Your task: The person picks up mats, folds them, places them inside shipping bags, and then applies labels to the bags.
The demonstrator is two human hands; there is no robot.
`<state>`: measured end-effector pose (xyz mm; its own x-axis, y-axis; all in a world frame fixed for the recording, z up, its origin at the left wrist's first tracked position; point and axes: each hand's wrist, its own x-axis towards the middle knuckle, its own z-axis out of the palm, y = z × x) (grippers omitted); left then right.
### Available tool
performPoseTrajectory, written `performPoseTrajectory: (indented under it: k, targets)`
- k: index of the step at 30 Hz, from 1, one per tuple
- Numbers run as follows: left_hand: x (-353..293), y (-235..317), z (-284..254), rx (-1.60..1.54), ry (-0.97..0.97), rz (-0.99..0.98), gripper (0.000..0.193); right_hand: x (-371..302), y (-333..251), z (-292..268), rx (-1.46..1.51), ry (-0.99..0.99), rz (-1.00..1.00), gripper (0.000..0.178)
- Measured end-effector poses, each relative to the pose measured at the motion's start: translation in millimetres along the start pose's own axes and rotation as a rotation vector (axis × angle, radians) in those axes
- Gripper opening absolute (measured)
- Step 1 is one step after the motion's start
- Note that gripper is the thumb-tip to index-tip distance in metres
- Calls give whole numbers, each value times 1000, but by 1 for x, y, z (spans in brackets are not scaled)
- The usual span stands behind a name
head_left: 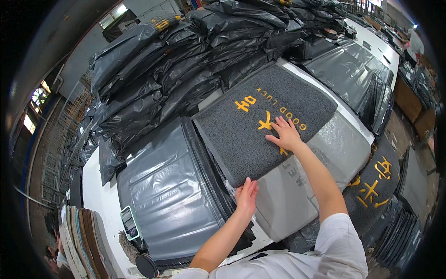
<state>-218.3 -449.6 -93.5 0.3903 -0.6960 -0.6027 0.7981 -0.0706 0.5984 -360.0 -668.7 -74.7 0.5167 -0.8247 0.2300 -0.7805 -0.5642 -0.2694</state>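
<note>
I am pressing my open right hand flat on the gray mat while my open left hand is touching its near edge over the bag beneath.

bag heap blocks beyond, mat surface open

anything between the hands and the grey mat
Nothing visible. The left hand lies flat on the near edge of the mat, and the right hand presses its top by the yellow lettering. Both touch it directly.
</note>
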Motion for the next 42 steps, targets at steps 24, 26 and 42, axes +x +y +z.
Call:
performPoseTrajectory:
  k: [24,26,42]
  targets:
    - [-68,187,157,792,-317,1067,44,-121,-149,-4,397,270,102,63]
    - [-101,143,191,1193,-454,1425,44,-140,-184,-14,653,287,-12,67]
    - [-38,8,24,1912,-990,1506,52,-276,-60,-36,659,171,478,46]
